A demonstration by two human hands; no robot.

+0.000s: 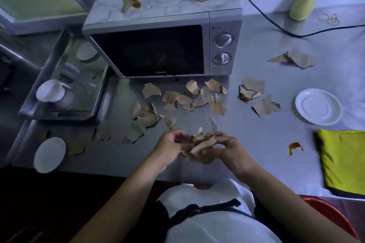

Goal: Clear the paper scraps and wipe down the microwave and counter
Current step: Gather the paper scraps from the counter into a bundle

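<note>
Both hands at the worktop's [256, 144] front edge: left hand [171, 148] and right hand [229, 150] w/ fingers curled round a bunch of paper scraps [201, 144] held btwn them. More loose scraps [185, 96] lie in front of the microwave [158, 45] and on top of it. Yellow cloth [343, 160] sits at the right edge.

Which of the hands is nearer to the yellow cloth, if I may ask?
Right. The right hand is left of the yellow cloth; the left hand is farther left.

Bare counter [256, 140] btwn scraps [170, 96] & yellow cloth [343, 160] — microwave [158, 49] blocks rear, tray [59, 116] blocks left.
</note>
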